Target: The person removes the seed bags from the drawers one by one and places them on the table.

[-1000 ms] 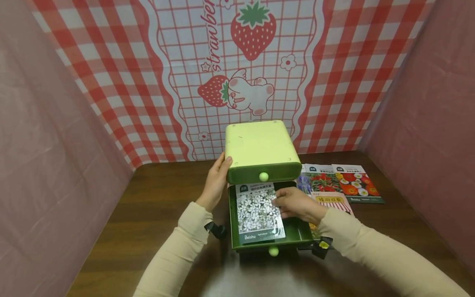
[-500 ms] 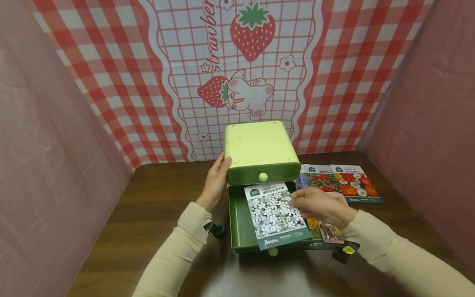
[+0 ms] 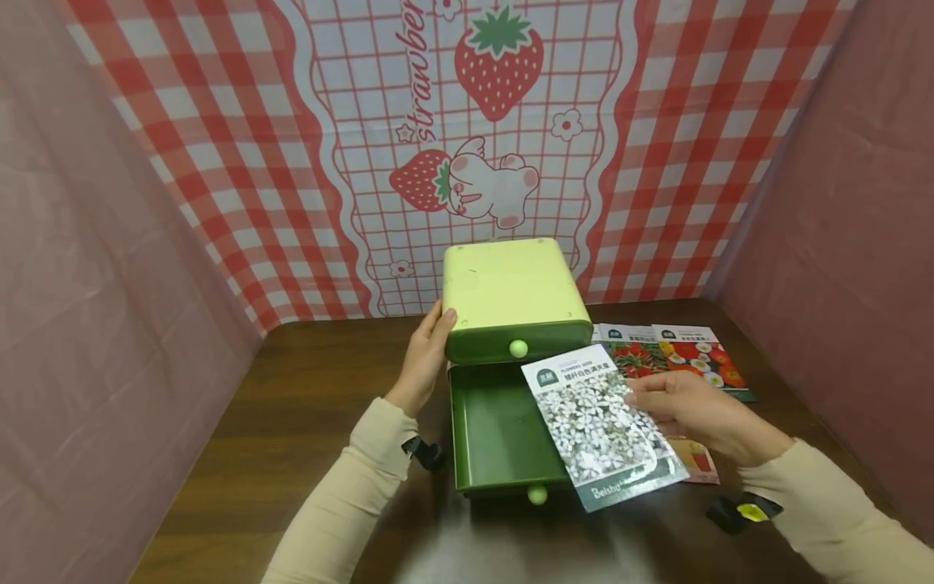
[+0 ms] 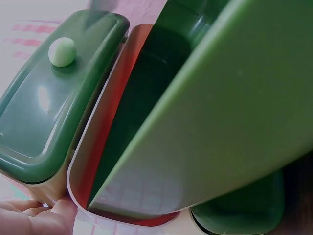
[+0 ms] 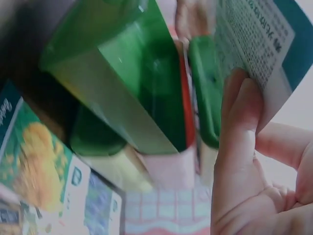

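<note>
My right hand (image 3: 704, 410) pinches a seed packet (image 3: 598, 430) by its right edge, thumb uppermost. White flowers cover the packet's front, and its printed back (image 5: 254, 49) faces the right wrist view. Tilted, it overlaps the right side of the pulled-out green drawer (image 3: 503, 438). The drawer's bare green floor shows left of the packet. Above that drawer is a shut one with a round knob (image 3: 518, 349), at the top of a pale yellow drawer cabinet (image 3: 514, 280). My left hand (image 3: 423, 365) rests against the cabinet's left side, thumb at its front corner.
Right of the cabinet, several seed packets lie on the brown table (image 3: 314, 405): one with orange poppies (image 3: 704, 365), one with red flowers (image 3: 635, 357), and a pinkish one (image 3: 696, 462) partly covered. A checked strawberry cloth (image 3: 496, 178) hangs behind.
My right hand has lifted the white-flowered packet out of the open drawer and carried it to the right, turning it to a slant. The left hand has stayed in place.
</note>
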`<action>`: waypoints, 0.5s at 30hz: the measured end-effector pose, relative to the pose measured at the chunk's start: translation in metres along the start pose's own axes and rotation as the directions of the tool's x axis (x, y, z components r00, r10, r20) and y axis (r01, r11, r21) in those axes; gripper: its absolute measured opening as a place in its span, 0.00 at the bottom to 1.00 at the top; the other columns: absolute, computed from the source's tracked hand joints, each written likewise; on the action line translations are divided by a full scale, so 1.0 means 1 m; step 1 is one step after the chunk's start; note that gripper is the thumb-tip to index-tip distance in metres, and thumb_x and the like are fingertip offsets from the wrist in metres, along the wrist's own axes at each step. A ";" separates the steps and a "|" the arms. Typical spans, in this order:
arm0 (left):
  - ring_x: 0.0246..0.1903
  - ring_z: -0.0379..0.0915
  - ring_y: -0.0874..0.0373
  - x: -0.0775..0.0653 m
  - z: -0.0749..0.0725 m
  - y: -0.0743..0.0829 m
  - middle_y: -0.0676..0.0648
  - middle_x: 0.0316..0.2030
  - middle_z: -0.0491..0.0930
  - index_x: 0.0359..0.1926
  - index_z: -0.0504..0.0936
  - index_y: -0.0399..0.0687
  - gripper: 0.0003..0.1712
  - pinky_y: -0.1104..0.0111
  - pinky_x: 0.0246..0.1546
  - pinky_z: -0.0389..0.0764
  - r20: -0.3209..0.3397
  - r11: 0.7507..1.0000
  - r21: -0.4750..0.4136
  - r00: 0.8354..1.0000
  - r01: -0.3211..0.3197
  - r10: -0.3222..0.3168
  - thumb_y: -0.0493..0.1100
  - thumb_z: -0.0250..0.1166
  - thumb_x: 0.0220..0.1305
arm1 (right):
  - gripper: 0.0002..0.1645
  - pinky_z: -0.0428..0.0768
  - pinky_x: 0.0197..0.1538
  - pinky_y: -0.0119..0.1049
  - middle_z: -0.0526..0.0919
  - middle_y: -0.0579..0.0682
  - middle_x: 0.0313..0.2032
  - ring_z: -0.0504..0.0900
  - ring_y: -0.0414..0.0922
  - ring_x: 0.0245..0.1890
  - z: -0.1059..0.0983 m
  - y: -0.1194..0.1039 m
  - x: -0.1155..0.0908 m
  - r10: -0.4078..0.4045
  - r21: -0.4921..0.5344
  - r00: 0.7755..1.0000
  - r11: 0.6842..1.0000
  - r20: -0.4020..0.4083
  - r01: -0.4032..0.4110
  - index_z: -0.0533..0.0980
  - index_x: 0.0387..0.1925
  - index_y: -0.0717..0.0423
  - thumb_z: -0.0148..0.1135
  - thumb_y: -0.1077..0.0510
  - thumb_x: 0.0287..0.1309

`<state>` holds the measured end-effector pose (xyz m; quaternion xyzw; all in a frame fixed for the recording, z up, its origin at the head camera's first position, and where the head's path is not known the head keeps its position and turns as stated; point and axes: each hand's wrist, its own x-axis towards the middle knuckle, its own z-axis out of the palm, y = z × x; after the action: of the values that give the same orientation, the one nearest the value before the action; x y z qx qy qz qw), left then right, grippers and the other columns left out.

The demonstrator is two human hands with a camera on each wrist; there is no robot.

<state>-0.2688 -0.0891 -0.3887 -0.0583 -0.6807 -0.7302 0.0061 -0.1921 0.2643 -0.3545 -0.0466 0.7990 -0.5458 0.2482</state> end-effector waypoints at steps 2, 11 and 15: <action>0.73 0.54 0.51 0.000 0.000 -0.001 0.48 0.76 0.52 0.78 0.50 0.51 0.43 0.55 0.73 0.60 0.000 1.000 -0.009 1.000 -0.003 0.003 0.62 0.53 0.71 | 0.31 0.60 0.22 0.37 0.56 0.39 0.17 0.51 0.39 0.17 -0.009 0.004 -0.005 -0.020 -0.023 0.999 1.000 -0.027 0.020 0.67 0.61 0.73 0.55 0.50 0.70; 0.73 0.54 0.52 -0.002 0.001 -0.002 0.48 0.76 0.53 0.77 0.51 0.52 0.41 0.56 0.72 0.60 -0.005 1.000 -0.026 1.000 0.004 -0.005 0.61 0.53 0.72 | 0.09 0.78 0.38 0.30 0.71 0.33 0.37 0.73 0.30 0.36 -0.053 0.039 -0.018 -0.055 -0.008 0.983 0.998 -0.176 0.055 0.71 0.47 0.48 0.49 0.49 0.74; 0.72 0.56 0.50 -0.002 0.001 -0.001 0.47 0.76 0.53 0.77 0.51 0.53 0.40 0.56 0.72 0.61 0.002 0.999 -0.035 1.000 0.002 -0.002 0.60 0.52 0.72 | 0.06 0.81 0.37 0.33 0.74 0.36 0.36 0.77 0.34 0.34 -0.072 0.058 -0.018 -0.020 0.086 0.975 0.996 -0.219 0.040 0.72 0.42 0.43 0.49 0.49 0.74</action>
<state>-0.2663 -0.0879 -0.3900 -0.0584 -0.6679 -0.7419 0.0039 -0.1974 0.3550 -0.3802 0.0129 0.7953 -0.5866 0.1525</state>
